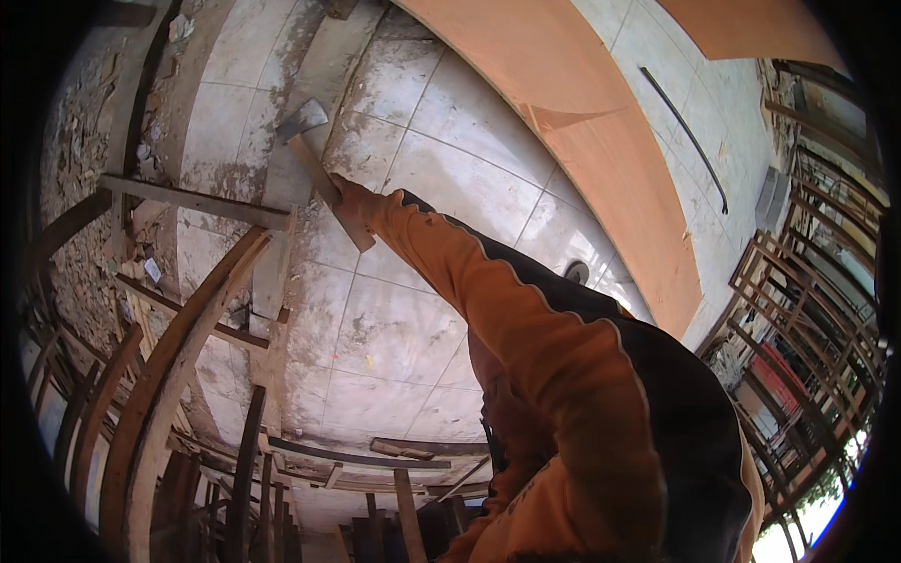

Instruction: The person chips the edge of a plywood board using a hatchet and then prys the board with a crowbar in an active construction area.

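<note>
From my head view, I count one axe [319, 175], its handle clamped in my right hand [357, 202], its head beyond my fist on the left side of the tiled floor [469, 155]; I cannot see my left hand, so I cannot tell its state. There are two orange-brown sheets, one long and curved [601, 122], one at the upper right corner [765, 28], with one dark strip [695, 141] between them. One round dark disc [576, 272] lies beside my sleeve [554, 347]. A long curved beam [174, 371] blocks some floor at lower left.

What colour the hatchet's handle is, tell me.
The handle is brown, best seen in the head view.
</note>
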The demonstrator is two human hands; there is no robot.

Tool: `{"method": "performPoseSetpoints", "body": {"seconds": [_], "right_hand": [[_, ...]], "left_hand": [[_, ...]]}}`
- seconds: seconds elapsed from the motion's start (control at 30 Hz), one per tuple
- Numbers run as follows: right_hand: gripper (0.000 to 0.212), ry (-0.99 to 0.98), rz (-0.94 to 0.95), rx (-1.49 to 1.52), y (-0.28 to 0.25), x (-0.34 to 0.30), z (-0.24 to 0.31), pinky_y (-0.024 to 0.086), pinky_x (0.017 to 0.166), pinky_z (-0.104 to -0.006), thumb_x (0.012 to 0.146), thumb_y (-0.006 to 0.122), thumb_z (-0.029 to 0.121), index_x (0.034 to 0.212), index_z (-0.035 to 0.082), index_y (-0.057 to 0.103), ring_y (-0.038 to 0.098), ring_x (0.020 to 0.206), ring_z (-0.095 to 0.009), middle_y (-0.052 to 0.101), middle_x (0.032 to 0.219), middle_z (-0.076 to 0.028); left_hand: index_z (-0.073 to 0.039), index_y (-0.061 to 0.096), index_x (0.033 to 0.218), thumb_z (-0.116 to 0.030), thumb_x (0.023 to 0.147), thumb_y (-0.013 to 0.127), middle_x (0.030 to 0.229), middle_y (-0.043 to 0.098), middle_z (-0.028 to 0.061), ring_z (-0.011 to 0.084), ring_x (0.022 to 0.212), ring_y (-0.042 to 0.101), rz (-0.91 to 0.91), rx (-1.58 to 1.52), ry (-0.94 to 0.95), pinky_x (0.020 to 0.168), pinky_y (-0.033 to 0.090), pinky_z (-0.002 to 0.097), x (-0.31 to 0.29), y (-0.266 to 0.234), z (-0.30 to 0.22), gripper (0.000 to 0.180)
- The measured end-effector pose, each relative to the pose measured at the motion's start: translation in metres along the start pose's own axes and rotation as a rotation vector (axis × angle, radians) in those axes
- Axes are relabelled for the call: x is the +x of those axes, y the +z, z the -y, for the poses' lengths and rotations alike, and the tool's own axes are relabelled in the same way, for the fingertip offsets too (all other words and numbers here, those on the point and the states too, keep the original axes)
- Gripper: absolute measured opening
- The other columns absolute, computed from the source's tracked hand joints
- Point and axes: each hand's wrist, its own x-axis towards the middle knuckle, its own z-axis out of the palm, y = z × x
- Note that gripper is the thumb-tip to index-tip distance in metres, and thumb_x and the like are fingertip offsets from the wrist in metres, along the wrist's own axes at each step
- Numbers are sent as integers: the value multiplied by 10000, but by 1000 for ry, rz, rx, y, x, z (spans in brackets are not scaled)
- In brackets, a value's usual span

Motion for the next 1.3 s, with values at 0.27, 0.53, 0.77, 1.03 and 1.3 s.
{"method": "performPoseSetpoints", "body": {"seconds": [0.27,0.53,0.77,1.03,1.3], "right_hand": [[572,207,2,-476,-48,-155,-126,430,968,-441,845,549,219,1381,74,414,535,1171,-341,582,1223,-214],[273,610,-338,-557,-166,-311,-196,499,829,-453,882,512,236,1101,122,628,643,998,-311,668,1020,-112],[205,743,-1173,-339,-212,-351,-363,492,735,-484,874,488,194,1032,156,614,617,845,-355,617,967,-144],[343,780,-1296,-42,-219,-395,-364,436,863,-450,794,585,219,1137,206,597,544,1051,-264,563,1084,-52],[573,774,-889,-82,-268,-488,-426,320,1072,-461,881,502,195,1437,211,362,278,1389,-317,302,1488,-154]], "left_hand": [[25,433,1333,-268,818,675,1344,476,222,357,1256,455,65,218,169,1066,358,413,33,-29,-29,640],[30,423,1338,-258,814,682,1349,468,226,360,1259,451,77,537,366,1067,357,414,70,-56,-63,652],[34,414,1343,-249,811,687,1353,462,230,362,1262,447,119,786,508,1068,356,414,96,-45,-110,662],[58,312,1384,-145,758,739,1407,357,265,387,1313,365,55,894,735,1103,312,429,138,-7,-240,784],[-53,173,1484,-266,598,863,1540,146,214,368,1425,159,-93,1411,1042,1141,187,516,159,110,-405,1143]]}}
